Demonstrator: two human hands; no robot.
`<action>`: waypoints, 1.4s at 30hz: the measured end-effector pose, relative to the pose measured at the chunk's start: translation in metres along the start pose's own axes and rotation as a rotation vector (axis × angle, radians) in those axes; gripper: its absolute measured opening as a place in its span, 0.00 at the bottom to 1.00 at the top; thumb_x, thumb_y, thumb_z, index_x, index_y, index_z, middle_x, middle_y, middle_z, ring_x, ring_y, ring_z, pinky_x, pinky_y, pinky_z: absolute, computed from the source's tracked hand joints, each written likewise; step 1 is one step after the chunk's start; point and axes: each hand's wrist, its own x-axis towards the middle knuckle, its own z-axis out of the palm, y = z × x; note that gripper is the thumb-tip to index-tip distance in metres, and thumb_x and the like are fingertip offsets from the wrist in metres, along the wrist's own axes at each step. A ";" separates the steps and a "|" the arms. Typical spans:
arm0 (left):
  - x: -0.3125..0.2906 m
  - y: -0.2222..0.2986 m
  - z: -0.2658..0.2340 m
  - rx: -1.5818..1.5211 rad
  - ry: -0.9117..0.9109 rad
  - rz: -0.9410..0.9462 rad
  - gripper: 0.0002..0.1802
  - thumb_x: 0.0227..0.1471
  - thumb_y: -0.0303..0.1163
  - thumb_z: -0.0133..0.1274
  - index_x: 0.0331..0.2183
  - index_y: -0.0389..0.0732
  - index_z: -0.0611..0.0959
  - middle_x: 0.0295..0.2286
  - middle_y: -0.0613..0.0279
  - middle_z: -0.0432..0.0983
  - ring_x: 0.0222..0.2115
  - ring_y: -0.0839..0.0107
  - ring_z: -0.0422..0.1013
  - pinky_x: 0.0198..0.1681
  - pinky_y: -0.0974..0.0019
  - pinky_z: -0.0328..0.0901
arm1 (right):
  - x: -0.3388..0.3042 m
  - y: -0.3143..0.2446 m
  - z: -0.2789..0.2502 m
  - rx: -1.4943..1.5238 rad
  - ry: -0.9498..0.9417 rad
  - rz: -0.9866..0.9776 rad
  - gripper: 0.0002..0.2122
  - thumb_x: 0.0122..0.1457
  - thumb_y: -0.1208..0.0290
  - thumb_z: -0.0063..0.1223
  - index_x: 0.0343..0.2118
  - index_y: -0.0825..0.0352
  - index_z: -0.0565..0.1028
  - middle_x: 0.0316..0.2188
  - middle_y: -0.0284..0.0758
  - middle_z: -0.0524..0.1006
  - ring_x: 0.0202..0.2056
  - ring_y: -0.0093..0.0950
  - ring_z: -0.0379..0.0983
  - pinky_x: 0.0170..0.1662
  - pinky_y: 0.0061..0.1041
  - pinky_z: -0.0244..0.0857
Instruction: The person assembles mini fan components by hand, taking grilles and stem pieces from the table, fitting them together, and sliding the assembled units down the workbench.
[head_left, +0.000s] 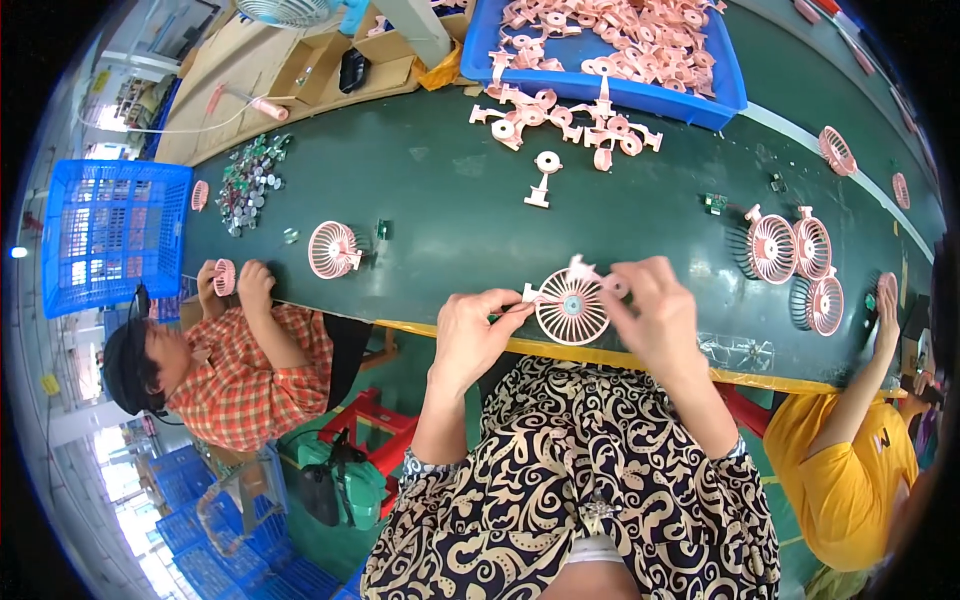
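Observation:
Close to the table's near edge, a round pink fan cage with a grey-green hub faces up. My left hand pinches the tab on its left side; a bit of green shows by those fingertips. On the cage's right, my right hand has its fingers closed on a small pink bracket with a round ring end, held against the rim. That hand is slightly blurred. Straight ahead of the cage lies a single pink bracket, and beyond it a loose heap of similar brackets.
A blue tray full of pink brackets stands at the back. Several fan cages lie to the right near a green circuit board. Leftward are another cage and small shiny parts. People work on both sides.

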 end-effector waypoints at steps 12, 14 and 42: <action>-0.004 0.003 -0.003 -0.079 -0.120 -0.108 0.11 0.52 0.34 0.69 0.32 0.35 0.90 0.21 0.61 0.82 0.21 0.80 0.71 0.26 0.69 0.64 | -0.011 -0.022 0.039 -0.196 -0.059 -0.128 0.14 0.52 0.73 0.69 0.40 0.66 0.77 0.33 0.35 0.73 0.28 0.33 0.78 0.28 0.31 0.73; -0.005 -0.001 -0.001 -0.183 -0.125 -0.155 0.10 0.53 0.33 0.68 0.31 0.34 0.90 0.20 0.65 0.80 0.23 0.84 0.69 0.26 0.72 0.63 | -0.012 -0.022 0.040 -0.208 -0.057 -0.124 0.14 0.51 0.73 0.69 0.40 0.66 0.76 0.33 0.35 0.72 0.29 0.33 0.78 0.28 0.31 0.73; -0.010 -0.005 0.017 0.025 0.148 0.110 0.05 0.58 0.30 0.58 0.35 0.39 0.85 0.25 0.51 0.81 0.26 0.50 0.78 0.32 0.54 0.69 | -0.005 -0.012 0.027 -0.022 -0.149 -0.157 0.12 0.52 0.73 0.69 0.38 0.66 0.77 0.34 0.36 0.74 0.29 0.36 0.79 0.29 0.34 0.74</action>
